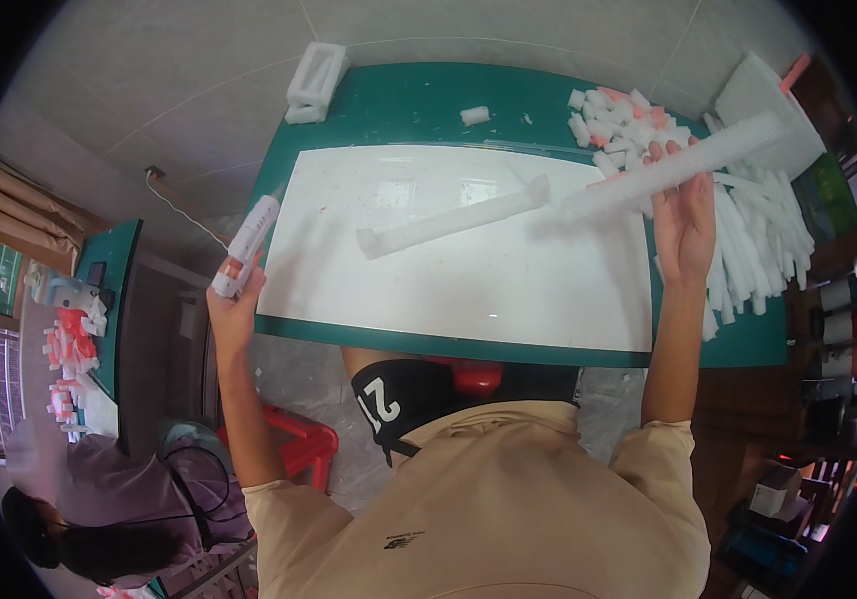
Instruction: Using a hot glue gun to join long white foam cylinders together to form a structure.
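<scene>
My left hand (pixel 234 304) is wrapped round a white printed tube (pixel 252 240) with a thin tip, held up at the left edge of the white board (pixel 328 290). On the other side my right hand (pixel 686 225) grips a long white foam stick (pixel 668 178), palm up, with the fingers partly behind it. The stick slants up to the right, raised above the board's right part. A second long, whitish, translucent strip (pixel 453 218) lies slanted across the middle of the board, apart from both hands.
Short white and pink foam pieces (pixel 628 120) are heaped at the back right, above many long foam sticks (pixel 763 240). A white foam frame (pixel 316 82) stands at the green table's (pixel 398 100) back left. At far left a person (pixel 129 489) sits near another table.
</scene>
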The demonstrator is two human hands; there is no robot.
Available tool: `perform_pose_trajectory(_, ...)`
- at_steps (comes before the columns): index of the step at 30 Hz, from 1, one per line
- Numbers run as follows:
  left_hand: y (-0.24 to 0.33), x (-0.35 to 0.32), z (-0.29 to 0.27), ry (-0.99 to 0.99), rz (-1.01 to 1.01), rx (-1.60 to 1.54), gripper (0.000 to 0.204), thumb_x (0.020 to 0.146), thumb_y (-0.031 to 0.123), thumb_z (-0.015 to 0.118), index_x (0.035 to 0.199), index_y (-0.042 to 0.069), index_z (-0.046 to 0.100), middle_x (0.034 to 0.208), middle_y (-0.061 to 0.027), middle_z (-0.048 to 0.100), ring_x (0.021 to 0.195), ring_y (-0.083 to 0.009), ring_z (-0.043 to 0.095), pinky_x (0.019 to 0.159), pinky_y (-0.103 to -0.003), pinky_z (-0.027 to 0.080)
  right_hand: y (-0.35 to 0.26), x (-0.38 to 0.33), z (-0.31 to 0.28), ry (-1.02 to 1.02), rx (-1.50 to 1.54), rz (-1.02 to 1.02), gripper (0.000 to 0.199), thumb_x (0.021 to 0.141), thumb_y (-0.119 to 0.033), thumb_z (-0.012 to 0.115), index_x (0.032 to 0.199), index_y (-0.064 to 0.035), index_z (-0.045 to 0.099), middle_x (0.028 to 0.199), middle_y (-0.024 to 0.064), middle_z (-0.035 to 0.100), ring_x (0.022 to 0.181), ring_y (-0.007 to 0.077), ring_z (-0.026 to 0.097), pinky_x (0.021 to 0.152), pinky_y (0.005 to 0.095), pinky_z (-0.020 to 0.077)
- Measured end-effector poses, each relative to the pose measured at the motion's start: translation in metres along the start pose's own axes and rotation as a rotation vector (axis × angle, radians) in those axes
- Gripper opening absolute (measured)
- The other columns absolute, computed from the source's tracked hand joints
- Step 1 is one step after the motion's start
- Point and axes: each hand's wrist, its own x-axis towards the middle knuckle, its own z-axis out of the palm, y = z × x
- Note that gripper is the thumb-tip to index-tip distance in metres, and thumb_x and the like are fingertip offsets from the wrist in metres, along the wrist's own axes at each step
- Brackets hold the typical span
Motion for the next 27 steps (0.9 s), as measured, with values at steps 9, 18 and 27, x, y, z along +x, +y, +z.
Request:
perform_pose_trajectory(9,-0.036,0.023,0.013,-0.025,0.102,0.465,0.041,0.076,0.004,0.070,0.116,-0.001,0.064,0.117,-0.0132,0.063,0.106,-0.0223,0.061,0.092,-0.031,0.046,0.004,0.016,-0.004,-0.084,-0.091,-0.005,0.055,0.101,-0.015,0.045,0.148,-0.0040,0.018,0.152,0.0205,0.027,0.139,0.0407,0.031,0.117,0.0516,0.0225)
perform_pose_trajectory(18,-0.037,0.021,0.012,-0.094,0.109,0.615,0.043,0.073,0.001,0.067,0.116,0.004,0.066,0.123,-0.0113,0.061,0.109,-0.0270,0.059,0.088,-0.034,0.047,0.008,0.021,-0.017,-0.035,-0.102,0.000,0.060,0.098,-0.013,0.052,0.147,-0.0032,0.019,0.150,0.0245,0.027,0.141,0.0386,0.028,0.119,0.0490,0.0200)
perform_pose_trajectory(27,-0.029,0.019,0.000,-0.120,0.103,0.597,0.040,0.076,0.001,0.067,0.115,0.005,0.065,0.122,-0.0108,0.060,0.108,-0.0290,0.058,0.088,-0.035,0.047,0.012,0.021,-0.031,-0.055,-0.134,0.034,0.058,0.099,-0.015,0.051,0.148,-0.0037,0.021,0.149,0.0236,0.031,0.139,0.0409,0.032,0.117,0.0498,0.0233)
